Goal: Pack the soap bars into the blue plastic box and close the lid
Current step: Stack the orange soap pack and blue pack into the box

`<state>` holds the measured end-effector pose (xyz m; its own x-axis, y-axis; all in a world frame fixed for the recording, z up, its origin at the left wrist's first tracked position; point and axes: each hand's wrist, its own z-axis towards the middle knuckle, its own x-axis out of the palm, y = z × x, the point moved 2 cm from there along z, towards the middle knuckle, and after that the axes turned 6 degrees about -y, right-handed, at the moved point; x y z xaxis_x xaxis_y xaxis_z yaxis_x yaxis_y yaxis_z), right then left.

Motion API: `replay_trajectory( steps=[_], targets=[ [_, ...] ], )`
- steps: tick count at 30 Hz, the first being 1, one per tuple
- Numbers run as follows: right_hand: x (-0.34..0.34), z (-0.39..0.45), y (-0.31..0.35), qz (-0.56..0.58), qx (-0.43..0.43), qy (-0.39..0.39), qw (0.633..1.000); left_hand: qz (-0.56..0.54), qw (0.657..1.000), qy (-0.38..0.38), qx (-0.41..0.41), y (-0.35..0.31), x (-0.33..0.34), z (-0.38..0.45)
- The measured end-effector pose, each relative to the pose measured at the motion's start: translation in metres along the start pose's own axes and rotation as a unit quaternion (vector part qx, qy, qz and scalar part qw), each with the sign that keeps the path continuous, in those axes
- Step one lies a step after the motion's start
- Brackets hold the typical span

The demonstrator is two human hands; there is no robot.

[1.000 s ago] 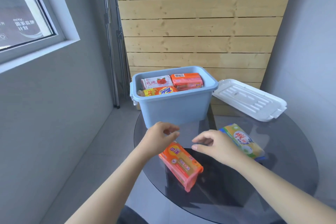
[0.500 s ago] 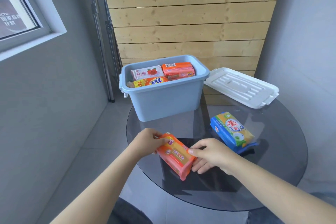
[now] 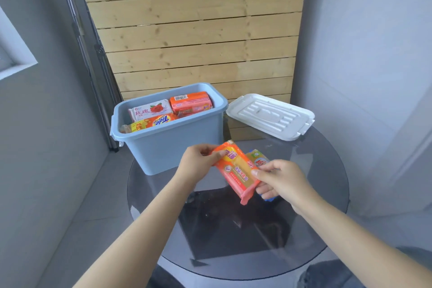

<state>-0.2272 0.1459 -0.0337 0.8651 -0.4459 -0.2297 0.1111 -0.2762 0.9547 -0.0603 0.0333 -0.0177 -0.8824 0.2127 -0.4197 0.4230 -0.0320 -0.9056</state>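
1. The left hand (image 3: 198, 161) is pinching the far end of the orange soap pack (image 3: 236, 170), thumb on top, and the right hand (image 3: 278, 179) is gripping the near end, fingers curled under it.
2. The pack is being held just above the glass tabletop (image 3: 315, 194), its long axis running from about 11 o'clock to 5 o'clock.
3. The blue plastic box (image 3: 173, 145) is standing open at about 11 o'clock from the pack, on the left hand's side; its near wall is rising between the pack and the opening.
4. Three soap packs are lying inside near the rim, so the remaining room looks small.
5. A yellow-and-blue soap pack (image 3: 258, 159) is lying behind the right hand, mostly hidden.
6. The white lid (image 3: 271, 116) is lying at 1 o'clock, beside the box.
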Motion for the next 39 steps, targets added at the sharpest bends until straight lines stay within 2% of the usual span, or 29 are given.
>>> replay_trajectory(
  steps=[5,11,16,23,26,30,35,39],
  targets=[
    [-0.029,0.007,-0.009,0.014,0.001,-0.063,0.998,-0.009,0.999,0.047,0.015,-0.017,0.040,0.017],
    [-0.043,0.018,-0.017,0.006,0.016,-0.108,0.994,-0.027,0.996,0.080,-0.004,-0.018,0.068,0.030],
    [-0.044,0.023,-0.025,-0.086,0.039,-0.089,0.992,0.012,0.995,0.099,-0.024,-0.014,0.080,0.033],
    [-0.045,0.016,-0.034,-0.163,0.088,-0.010,0.983,0.057,0.978,0.189,-0.069,-0.015,0.078,0.036],
    [-0.041,0.016,-0.031,-0.108,0.077,0.011,0.991,0.045,0.978,0.188,-0.080,-0.014,0.075,0.033],
    [-0.035,0.017,-0.026,-0.054,0.027,-0.011,0.998,0.025,0.978,0.179,-0.100,-0.011,0.070,0.026],
    [-0.023,0.015,-0.023,-0.024,0.014,-0.025,0.999,-0.015,0.988,0.116,-0.105,-0.011,0.050,0.017],
    [-0.008,0.012,-0.012,0.008,-0.024,-0.024,0.999,-0.058,0.995,0.056,-0.065,-0.019,0.024,0.010]
  ],
)
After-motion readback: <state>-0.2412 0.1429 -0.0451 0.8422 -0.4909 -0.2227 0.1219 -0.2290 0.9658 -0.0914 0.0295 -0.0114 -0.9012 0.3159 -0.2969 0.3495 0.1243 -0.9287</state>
